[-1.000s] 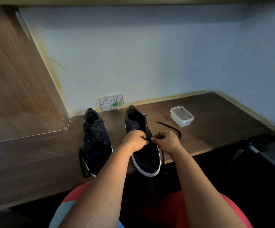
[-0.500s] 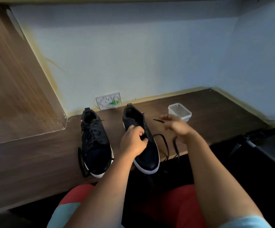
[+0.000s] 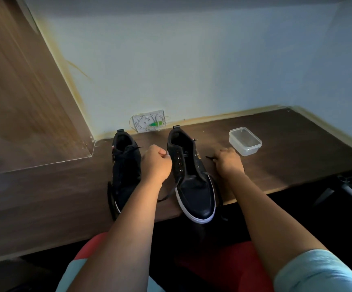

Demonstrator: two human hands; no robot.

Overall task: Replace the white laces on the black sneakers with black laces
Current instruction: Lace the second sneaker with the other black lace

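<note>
Both hands are fisted, one on each side of the right-hand sneaker [image 3: 192, 175]. Left hand [image 3: 157, 164] is curled round one end of the black lace [image 3: 172, 189], just left of the eyelet row; right hand [image 3: 228, 163] grips the other end, tip poking out past the knuckles.

Change: a second ago both hands were pinched together over the shoe's midline; half a second ago the right was swinging out. Now they are pulled apart sideways, with the lace running from each fist down to the lowest eyelets. Reads as evening and tightening the first crossing. Upper eyelets are still bare, so lacing of this shoe has barely begun.

Left-hand sneaker [image 3: 125, 165] already carries a dark lace up to the top; looks done, though it's too dim to be sure.

Edges:
- Right-hand sneaker's toe overhangs the front edge of the desk [image 3: 286, 165]; a hard tug toward the lap could pull it off.
- Slack lace hangs over the same edge on the right.
- Clear plastic container [image 3: 245, 141] is near the right fist, not touching.
- Open desk lies further right; the left hand has little room between the shoes.
</note>
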